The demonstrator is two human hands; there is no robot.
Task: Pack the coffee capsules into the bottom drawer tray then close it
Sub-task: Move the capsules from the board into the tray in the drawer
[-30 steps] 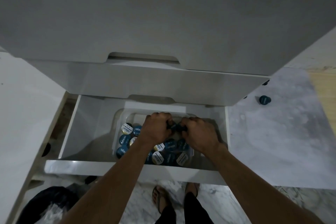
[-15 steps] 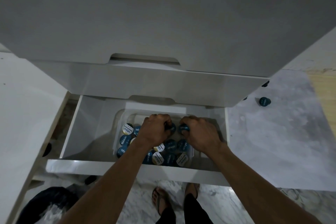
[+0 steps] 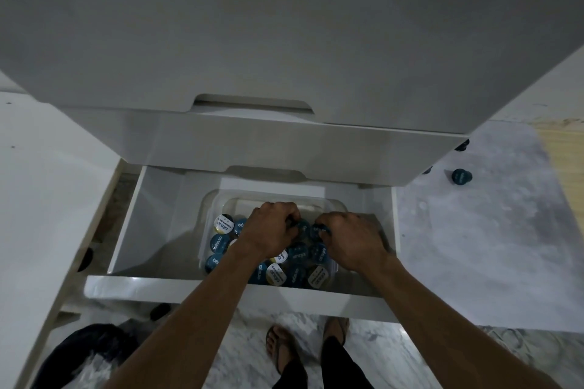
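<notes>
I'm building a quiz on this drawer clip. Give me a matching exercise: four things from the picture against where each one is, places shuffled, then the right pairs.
Things
1. clear tray
2. loose capsule
3. left hand
4. sandalled feet

Places
A. on the marble floor, right of the cabinet
B. inside the open bottom drawer
C. on the floor below the drawer front
D. over the capsules in the tray, beside the right hand

Pairs: 1-B, 2-A, 3-D, 4-C
</notes>
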